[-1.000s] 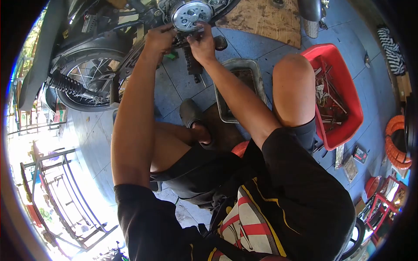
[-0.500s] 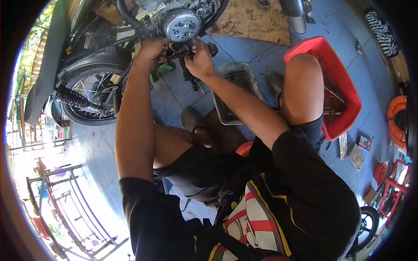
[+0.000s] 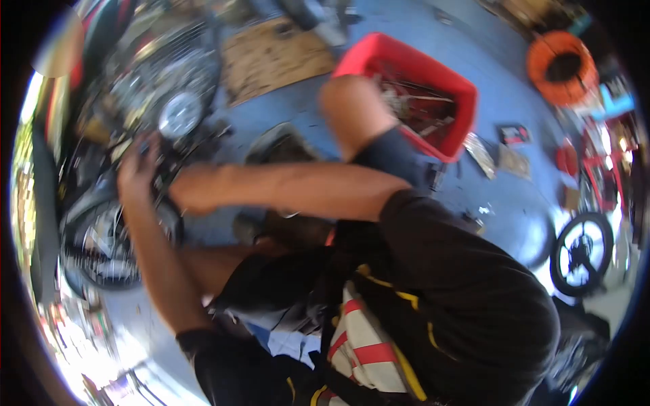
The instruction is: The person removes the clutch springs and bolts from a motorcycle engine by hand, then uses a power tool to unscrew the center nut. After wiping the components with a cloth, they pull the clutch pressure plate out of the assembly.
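Motion smears the whole head view. My left hand (image 3: 139, 167) is at the underside of the motorcycle engine (image 3: 152, 74), below its round silver cover (image 3: 181, 115). Its fingers point up among dark parts, and I cannot make out whether they grip anything. Close by on the right, my right hand (image 3: 193, 189) is beside the left wrist, above the motorcycle's spoked wheel (image 3: 112, 243). Blur hides its fingers and anything in them.
A red tub (image 3: 460, 128) with metal tools stands right of my knee. Behind my right forearm is a metal tray (image 3: 291, 139). Stained cardboard (image 3: 271, 61) lies on the blue floor. An orange tyre (image 3: 562, 68) and a loose wheel (image 3: 581, 254) are at the right.
The view has swung to the right, so the engine and tub appear further left. My right hand has come down from under the round cover, nearer the wheel. My left hand remains by the engine.
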`<state>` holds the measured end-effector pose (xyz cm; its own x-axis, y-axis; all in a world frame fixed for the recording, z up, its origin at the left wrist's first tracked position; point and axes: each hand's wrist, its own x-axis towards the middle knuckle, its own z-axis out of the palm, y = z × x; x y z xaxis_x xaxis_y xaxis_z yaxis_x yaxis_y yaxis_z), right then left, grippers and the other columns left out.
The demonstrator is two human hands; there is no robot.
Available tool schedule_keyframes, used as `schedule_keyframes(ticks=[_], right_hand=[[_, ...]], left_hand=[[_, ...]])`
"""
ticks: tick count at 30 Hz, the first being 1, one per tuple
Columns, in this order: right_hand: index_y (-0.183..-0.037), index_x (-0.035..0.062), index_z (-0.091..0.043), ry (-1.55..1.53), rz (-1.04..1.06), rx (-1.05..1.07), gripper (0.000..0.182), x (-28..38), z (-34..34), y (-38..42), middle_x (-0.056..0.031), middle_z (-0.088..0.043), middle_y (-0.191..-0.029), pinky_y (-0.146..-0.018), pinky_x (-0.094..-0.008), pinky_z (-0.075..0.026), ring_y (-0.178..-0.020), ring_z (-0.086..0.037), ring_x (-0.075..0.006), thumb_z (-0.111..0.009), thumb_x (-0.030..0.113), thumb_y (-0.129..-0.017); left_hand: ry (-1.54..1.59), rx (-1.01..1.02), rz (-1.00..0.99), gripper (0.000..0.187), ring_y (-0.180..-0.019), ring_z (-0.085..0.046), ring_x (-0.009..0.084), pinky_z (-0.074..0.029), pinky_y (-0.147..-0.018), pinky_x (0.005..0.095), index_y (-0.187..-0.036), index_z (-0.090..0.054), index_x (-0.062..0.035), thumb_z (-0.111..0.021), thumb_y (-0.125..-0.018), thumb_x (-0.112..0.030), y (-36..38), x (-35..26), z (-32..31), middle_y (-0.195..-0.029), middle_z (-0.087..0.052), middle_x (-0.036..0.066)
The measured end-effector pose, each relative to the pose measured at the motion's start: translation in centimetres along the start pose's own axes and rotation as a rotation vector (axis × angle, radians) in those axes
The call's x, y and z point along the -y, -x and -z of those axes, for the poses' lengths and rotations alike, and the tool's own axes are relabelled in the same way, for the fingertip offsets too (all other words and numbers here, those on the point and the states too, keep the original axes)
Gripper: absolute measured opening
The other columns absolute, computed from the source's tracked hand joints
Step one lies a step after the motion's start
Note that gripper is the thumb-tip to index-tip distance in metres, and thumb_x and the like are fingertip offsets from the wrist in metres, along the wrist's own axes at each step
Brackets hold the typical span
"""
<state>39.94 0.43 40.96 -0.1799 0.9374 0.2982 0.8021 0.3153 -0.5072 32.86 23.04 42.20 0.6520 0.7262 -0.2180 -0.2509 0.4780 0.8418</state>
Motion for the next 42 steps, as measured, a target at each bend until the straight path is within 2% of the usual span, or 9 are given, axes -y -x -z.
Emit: schedule_keyframes(ticks=[7, 10, 11, 13, 16, 29, 30, 34, 42], right_hand=[[-0.104, -0.0041, -0.061, -0.516, 0.049, -0.33, 0.038, -1.8, 8.8, 19.7, -0.0176, -0.067, -0.085, -0.076, -0.0373, -0.051, -0.081, -0.066, -0.0276, -0.066, 0.028, -0.084], [-0.11, 0.0037, -0.064, -0.628, -0.798, -0.646, 0.032, -10.0, 9.5, 32.2, -0.0137, -0.069, -0.093, -0.083, -0.0316, -0.052, -0.088, -0.067, -0.0184, -0.064, 0.025, -0.086], [-0.11, 0.0069, -0.065, -0.043, -1.13, -0.626, 0.03, -14.3, 8.3, 36.9, -0.0145, -0.069, -0.094, -0.081, -0.0342, -0.052, -0.088, -0.067, -0.0219, -0.063, 0.024, -0.085], [-0.101, 0.0092, -0.069, 0.353, -1.479, -0.266, 0.023, -21.3, 7.3, 47.0, -0.0186, -0.067, -0.095, -0.08, -0.0425, -0.052, -0.086, -0.065, -0.0345, -0.058, 0.019, -0.083], [-0.096, 0.0075, -0.07, 0.448, -1.657, -0.316, 0.025, -27.7, 4.9, 57.4, -0.0211, -0.066, -0.094, -0.08, -0.0454, -0.051, -0.088, -0.064, -0.038, -0.057, 0.019, -0.078], [-0.096, 0.0021, -0.063, 0.272, -1.318, -0.591, 0.024, -35.8, 2.2, 49.6, -0.0231, -0.065, -0.09, -0.079, -0.0464, -0.05, -0.087, -0.062, -0.0405, -0.056, 0.017, -0.079], [-0.096, 0.0021, -0.063, 0.269, -1.299, -0.587, 0.024, -37.1, 2.2, 49.0, -0.0231, -0.065, -0.09, -0.079, -0.0464, -0.05, -0.087, -0.062, -0.0405, -0.056, 0.017, -0.079], [-0.089, -0.0018, -0.06, 0.396, -1.25, -0.627, 0.021, -42.9, 0.4, 49.5, -0.028, -0.062, -0.088, -0.076, -0.0505, -0.049, -0.085, -0.06, -0.0452, -0.056, 0.016, -0.079], [-0.092, -0.0043, -0.061, 0.264, -1.485, -0.269, 0.026, -45.2, -1.0, 46.7, -0.0282, -0.063, -0.092, -0.08, -0.0484, -0.05, -0.089, -0.061, -0.0436, -0.061, 0.016, -0.076]], left_hand=[[-0.006, -0.042, -0.026, 0.03, -0.075, -0.051, 0.0143, -0.045, -0.062, 0.0222, -0.114, -0.047, 0.007, -0.049, -0.096, -0.017, 3.3, -4.6, 2.1, -0.099, -0.057, 0.014], [-0.105, -0.083, -0.045, 0.031, -0.063, -0.042, 0.0125, -0.037, -0.05, 0.0229, -0.105, -0.048, 0.0051, -0.046, -0.098, -0.025, 6.9, -5.0, 1.4, -0.087, -0.053, 0.011], [-0.114, 0.022, -0.014, 0.033, -0.059, -0.038, 0.0118, -0.032, -0.045, 0.0231, -0.098, -0.049, 0.0041, -0.044, -0.098, -0.029, 7.0, -5.8, 3.3, -0.08, -0.05, 0.008], [-0.07, 0.073, 0.045, 0.034, -0.057, -0.035, 0.0113, -0.03, -0.044, 0.023, -0.093, -0.049, 0.0028, -0.044, -0.098, -0.03, 6.8, -7.3, 7.7, -0.075, -0.046, 0.006], [0.023, -0.112, 0.025, 0.034, -0.053, -0.032, 0.0107, -0.027, -0.043, 0.023, -0.085, -0.049, 0.0009, -0.045, -0.097, -0.031, 7.9, -7.3, 7.5, -0.068, -0.04, 0.004], [0.042, -0.321, 0.071, 0.032, -0.046, -0.024, 0.009, -0.022, -0.038, 0.0252, -0.072, -0.042, -0.0079, -0.043, -0.098, -0.027, 8.7, -8.8, 10.6, -0.059, -0.031, -0.001], [0.005, -0.627, 0.036, 0.034, -0.048, -0.027, 0.0093, -0.023, -0.038, 0.0256, -0.074, -0.045, -0.007, -0.042, -0.099, -0.031, 8.6, -7.0, 6.1, -0.061, -0.034, 0.0], [0.028, -0.222, 0.106, 0.035, -0.048, -0.032, 0.01, -0.024, -0.036, 0.0244, -0.08, -0.049, -0.0045, -0.043, -0.098, -0.033, 7.4, -6.8, 11.4, -0.065, -0.043, 0.001], [-0.412, -0.515, -0.178, 0.034, -0.048, -0.036, 0.0083, -0.026, -0.033, 0.0196, -0.079, -0.05, -0.0052, -0.049, -0.095, -0.035, 8.0, -4.0, 7.7, -0.065, -0.044, 0.0]])
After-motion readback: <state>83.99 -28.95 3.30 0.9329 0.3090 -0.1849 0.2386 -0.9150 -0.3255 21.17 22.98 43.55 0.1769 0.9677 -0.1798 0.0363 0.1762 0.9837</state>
